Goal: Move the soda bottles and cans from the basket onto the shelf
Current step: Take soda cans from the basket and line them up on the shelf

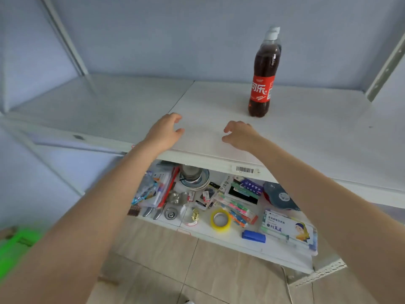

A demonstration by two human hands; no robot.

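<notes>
While both our hands hover empty over the near edge of the shelf (pixel 219 137), we judge ourselves between placements: one soda bottle (pixel 262 84) stands upright on the far right of that white board, well apart from either hand, and the rest of the load has yet to arrive.

From the head camera, our left hand (pixel 164 133) sits loosely curled, fingers bent, grasping nothing; our right hand (pixel 242 134) is likewise released, fingers arched just above the surface. The basket is not clearly in view; a blurred green shape (pixel 15 246) at the near left edge may belong to it, but we cannot tell.

Our next move, we judge, calls for reaching back down for another bottle or can, then setting it beside the first.

The bottle is clear plastic, waisted and tall, with dark cola, a glossy red label and a pale cap. The shelf is matte white with a seam down its middle. Below, a lower shelf (pixel 285 255) holds clutter, including a yellow tape roll (pixel 221 220).
</notes>
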